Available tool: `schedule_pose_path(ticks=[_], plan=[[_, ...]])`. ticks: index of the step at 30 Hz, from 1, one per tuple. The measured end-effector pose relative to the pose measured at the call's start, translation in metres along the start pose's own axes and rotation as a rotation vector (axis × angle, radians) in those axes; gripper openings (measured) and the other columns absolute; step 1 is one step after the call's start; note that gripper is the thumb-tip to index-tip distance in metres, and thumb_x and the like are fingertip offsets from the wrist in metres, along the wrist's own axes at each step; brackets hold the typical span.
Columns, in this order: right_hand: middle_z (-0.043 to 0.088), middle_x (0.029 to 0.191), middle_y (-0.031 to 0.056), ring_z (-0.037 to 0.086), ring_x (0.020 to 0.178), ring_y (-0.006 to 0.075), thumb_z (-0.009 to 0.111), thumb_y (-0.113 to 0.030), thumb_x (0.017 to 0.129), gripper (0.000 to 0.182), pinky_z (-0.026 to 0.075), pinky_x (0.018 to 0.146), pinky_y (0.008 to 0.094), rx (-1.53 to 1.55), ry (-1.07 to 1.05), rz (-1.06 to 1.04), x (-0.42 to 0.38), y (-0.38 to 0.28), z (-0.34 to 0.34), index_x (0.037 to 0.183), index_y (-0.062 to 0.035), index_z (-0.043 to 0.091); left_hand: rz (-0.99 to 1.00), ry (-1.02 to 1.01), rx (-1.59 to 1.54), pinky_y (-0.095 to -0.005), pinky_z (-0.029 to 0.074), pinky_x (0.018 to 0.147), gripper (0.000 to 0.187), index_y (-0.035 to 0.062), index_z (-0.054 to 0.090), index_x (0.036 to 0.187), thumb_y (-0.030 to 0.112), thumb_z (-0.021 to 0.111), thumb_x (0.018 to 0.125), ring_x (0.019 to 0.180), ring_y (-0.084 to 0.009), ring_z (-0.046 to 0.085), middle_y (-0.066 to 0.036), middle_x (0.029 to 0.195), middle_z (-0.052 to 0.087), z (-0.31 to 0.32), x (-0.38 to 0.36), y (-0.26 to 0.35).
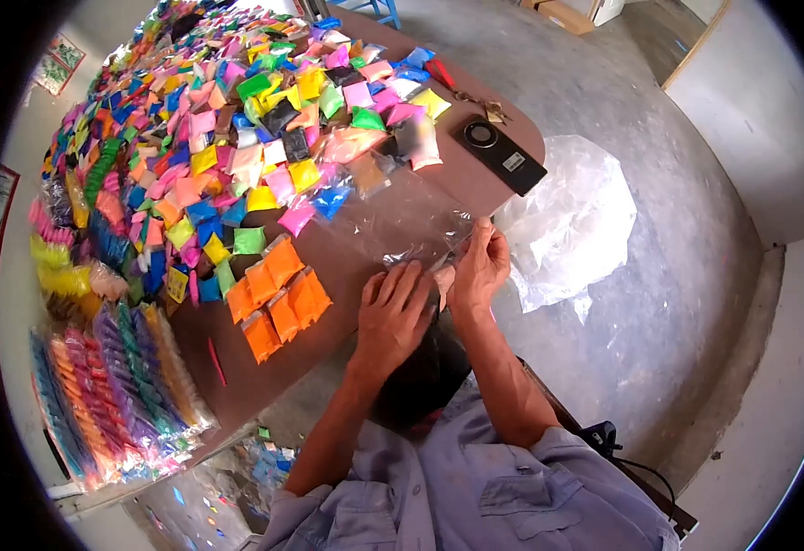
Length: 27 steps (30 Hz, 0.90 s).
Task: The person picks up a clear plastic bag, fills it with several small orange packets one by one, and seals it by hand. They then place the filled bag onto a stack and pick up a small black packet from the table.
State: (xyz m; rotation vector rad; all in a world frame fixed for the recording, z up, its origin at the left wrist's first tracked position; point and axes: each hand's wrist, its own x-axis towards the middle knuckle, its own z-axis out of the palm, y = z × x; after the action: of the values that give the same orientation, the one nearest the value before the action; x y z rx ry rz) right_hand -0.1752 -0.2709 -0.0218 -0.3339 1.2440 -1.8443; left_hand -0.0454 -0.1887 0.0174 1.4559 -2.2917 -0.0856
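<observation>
A clear, thin plastic bag [411,216] lies spread at the near edge of the brown table. My right hand [480,271] pinches the bag's edge between thumb and fingertips. On its left, my left hand [391,314] has its fingers bent over the near part of the same bag; its grip is partly hidden. Between the hands shows a small pinkish shape that I cannot make out. Several orange packets [278,296] lie in a neat group to the left of my left hand. A pink pen-like stick [216,362] rests farther left.
A large heap of coloured packets [209,138] covers the far table [503,207]. Bundled packets in clear sleeves [117,386] stand at the left. A black device with a round lens [501,156] lies at the right, near metal keys or tools [489,108]. White plastic sheeting [572,220] hangs beyond the edge.
</observation>
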Motion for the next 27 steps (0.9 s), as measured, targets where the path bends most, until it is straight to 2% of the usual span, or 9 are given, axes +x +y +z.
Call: schedule_pose_path(ticks=[6, 9, 11, 12, 14, 15, 17, 24, 27], plan=[[0.061, 0.085, -0.0027, 0.052, 0.076, 0.0074, 0.070, -0.031, 0.110, 0.031, 0.043, 0.069, 0.0250, 0.056, 0.032, 0.061, 0.003, 0.008, -0.007, 0.105, -0.0010, 0.068, -0.001, 0.033, 0.023, -0.0522, 0.040, 0.120, 0.046, 0.0077, 0.069, 0.136, 0.022, 0.081, 0.094, 0.142, -0.0322, 0.056, -0.011, 0.151, 0.063, 0.002, -0.008, -0.010], [0.061, 0.087, -0.0023, 0.056, 0.076, 0.0088, 0.072, -0.032, 0.108, 0.028, 0.044, 0.067, 0.0251, -0.105, -0.037, -0.021, 0.001, -0.009, -0.019, 0.105, -0.0046, 0.069, 0.032, 0.103, -0.030, -0.0527, 0.042, 0.117, 0.039, 0.0071, 0.070, 0.128, 0.020, 0.079, 0.093, 0.138, -0.0325, 0.058, -0.011, 0.145, 0.065, 0.005, -0.011, -0.016], [0.067, 0.108, 0.0050, 0.063, 0.095, 0.0164, 0.074, -0.029, 0.106, 0.028, 0.050, 0.082, 0.0309, -0.287, -0.097, -0.195, -0.007, -0.036, -0.018, 0.114, -0.0024, 0.070, 0.049, 0.130, -0.009, -0.0534, 0.042, 0.117, 0.037, 0.0069, 0.071, 0.126, 0.019, 0.080, 0.092, 0.136, -0.0334, 0.059, -0.011, 0.142, 0.066, 0.005, -0.010, -0.018], [0.067, 0.108, 0.0050, 0.063, 0.095, 0.0164, 0.074, -0.029, 0.106, 0.028, 0.050, 0.082, 0.0309, -0.287, -0.098, -0.194, -0.005, -0.042, -0.021, 0.114, -0.0024, 0.070, 0.048, 0.131, -0.008, -0.0534, 0.042, 0.117, 0.037, 0.0069, 0.071, 0.126, 0.019, 0.080, 0.092, 0.136, -0.0334, 0.059, -0.011, 0.142, 0.066, 0.003, -0.009, -0.016], [0.064, 0.130, 0.0149, 0.063, 0.116, 0.0308, 0.082, -0.020, 0.094, 0.031, 0.052, 0.095, 0.0393, -0.729, -0.288, -0.802, -0.001, -0.052, -0.025, 0.120, -0.0072, 0.072, 0.003, 0.064, -0.019, -0.0544, 0.039, 0.121, 0.037, 0.0066, 0.073, 0.126, 0.021, 0.080, 0.093, 0.143, -0.0333, 0.055, -0.011, 0.147, 0.065, -0.004, -0.006, -0.012], [0.064, 0.130, 0.0149, 0.063, 0.116, 0.0308, 0.082, -0.020, 0.094, 0.031, 0.052, 0.095, 0.0393, -0.729, -0.288, -0.801, -0.003, -0.058, -0.022, 0.120, -0.0072, 0.072, 0.003, 0.063, -0.018, -0.0544, 0.039, 0.121, 0.037, 0.0066, 0.073, 0.126, 0.021, 0.080, 0.093, 0.143, -0.0333, 0.055, -0.011, 0.147, 0.065, -0.003, -0.005, -0.013], [0.061, 0.142, 0.0169, 0.058, 0.130, 0.0396, 0.088, -0.020, 0.082, 0.045, 0.049, 0.104, 0.0451, -0.977, -0.600, -1.018, -0.008, -0.069, -0.018, 0.124, -0.0113, 0.074, 0.002, 0.053, -0.073, -0.0547, 0.039, 0.122, 0.039, 0.0063, 0.072, 0.126, 0.023, 0.081, 0.092, 0.143, -0.0348, 0.054, -0.012, 0.146, 0.064, -0.002, -0.001, -0.017], [0.060, 0.148, 0.0134, 0.060, 0.132, 0.0382, 0.088, -0.025, 0.081, 0.050, 0.052, 0.101, 0.0490, -1.152, -0.665, -0.858, 0.004, -0.045, -0.019, 0.128, -0.0140, 0.076, -0.045, 0.064, -0.161, -0.0560, 0.040, 0.121, 0.051, 0.0025, 0.067, 0.131, 0.032, 0.081, 0.092, 0.144, -0.0404, 0.053, -0.019, 0.151, 0.059, -0.015, 0.000, -0.019], [0.060, 0.148, 0.0144, 0.061, 0.131, 0.0384, 0.086, -0.024, 0.081, 0.051, 0.054, 0.101, 0.0503, -1.151, -0.682, -0.882, 0.005, -0.043, -0.017, 0.129, -0.0134, 0.076, -0.089, 0.102, -0.117, -0.0561, 0.038, 0.121, 0.062, -0.0012, 0.064, 0.137, 0.047, 0.073, 0.099, 0.147, -0.0421, 0.050, -0.024, 0.158, 0.052, -0.015, 0.004, -0.026]])
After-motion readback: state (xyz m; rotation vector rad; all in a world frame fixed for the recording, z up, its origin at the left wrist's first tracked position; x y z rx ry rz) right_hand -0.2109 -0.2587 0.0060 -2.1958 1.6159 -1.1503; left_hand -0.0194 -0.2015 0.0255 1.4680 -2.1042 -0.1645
